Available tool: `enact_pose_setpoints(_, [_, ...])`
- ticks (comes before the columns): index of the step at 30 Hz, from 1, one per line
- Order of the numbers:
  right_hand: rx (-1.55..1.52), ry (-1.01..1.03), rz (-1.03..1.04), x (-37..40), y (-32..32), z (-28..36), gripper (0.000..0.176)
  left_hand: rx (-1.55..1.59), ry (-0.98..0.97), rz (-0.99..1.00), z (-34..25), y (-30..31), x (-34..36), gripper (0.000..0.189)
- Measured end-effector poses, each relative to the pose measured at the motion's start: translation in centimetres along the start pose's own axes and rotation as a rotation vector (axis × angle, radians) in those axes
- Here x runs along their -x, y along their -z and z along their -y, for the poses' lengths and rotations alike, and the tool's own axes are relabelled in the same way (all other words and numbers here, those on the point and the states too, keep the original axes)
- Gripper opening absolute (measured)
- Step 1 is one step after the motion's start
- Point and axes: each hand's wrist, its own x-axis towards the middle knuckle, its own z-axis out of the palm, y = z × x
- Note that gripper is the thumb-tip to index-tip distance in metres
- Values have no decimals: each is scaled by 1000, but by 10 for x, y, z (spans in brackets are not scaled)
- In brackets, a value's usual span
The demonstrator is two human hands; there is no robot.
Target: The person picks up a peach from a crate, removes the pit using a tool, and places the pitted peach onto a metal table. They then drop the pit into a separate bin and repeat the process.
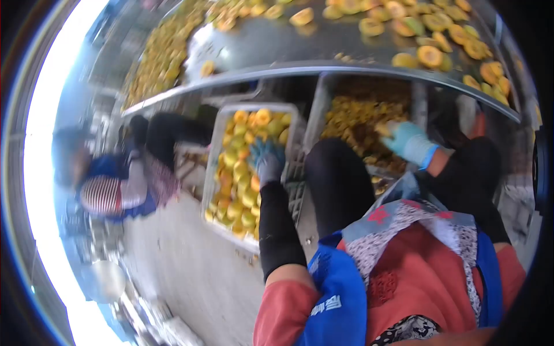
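My left hand (266,157), in a blue-grey glove, reaches into a pale plastic crate (209,190) piled with yellow-green and orange peach halves (235,173). Its fingers are spread over the fruit at the crate's right side, with nothing plainly gripped. My right hand (410,143), in a light blue glove, is above a second crate (316,118) of brownish-yellow scraps (363,118). A pale yellow fruit piece (385,128) shows at its closed fingertips, though blur softens the detail.
Above my knees runs the edge of a metal table (259,52) with many peach halves (430,56) on it. To the left sits another person (124,184) in a striped sleeve and blue apron. Concrete floor (190,254) lies below.
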Motion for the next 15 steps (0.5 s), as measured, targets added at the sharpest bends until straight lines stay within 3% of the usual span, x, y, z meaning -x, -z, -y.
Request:
enact_pose_setpoints(1, [-51, 99, -78, 2, -9, -7, 30, -71, -150, -60, 19, -49, 5, 53])
enact_pose_setpoints(2, [-87, 200, -168, 4, -9, -13, 33, -100, -109, 119, 16, -45, -8, 51])
enact_pose_setpoints(4, [-137, 29, -112, 7, 21, 3, 35, 125, -286, 339, 45, -51, -44, 43])
enact_pose_setpoints(6, [-176, -157, -38, 10, 48, 15, 33, 546, 173, 81, 17, 16, -69, 35])
enact_pose_setpoints(8, [-219, -168, -67, 11, 54, 13, 36, 619, -9, -210, -40, 116, -107, 35])
enact_pose_setpoints(10, [-226, -155, -65, 15, 57, 5, 35, 1107, -180, -132, -122, 202, -121, 39])
enact_pose_setpoints(13, [-216, -84, -147, 20, 49, -4, 33, 1073, -483, 124, -205, 215, -171, 50])
enact_pose_setpoints(15, [-194, -21, -250, 30, 49, -7, 31, 971, -510, 262, -257, 200, -209, 59])
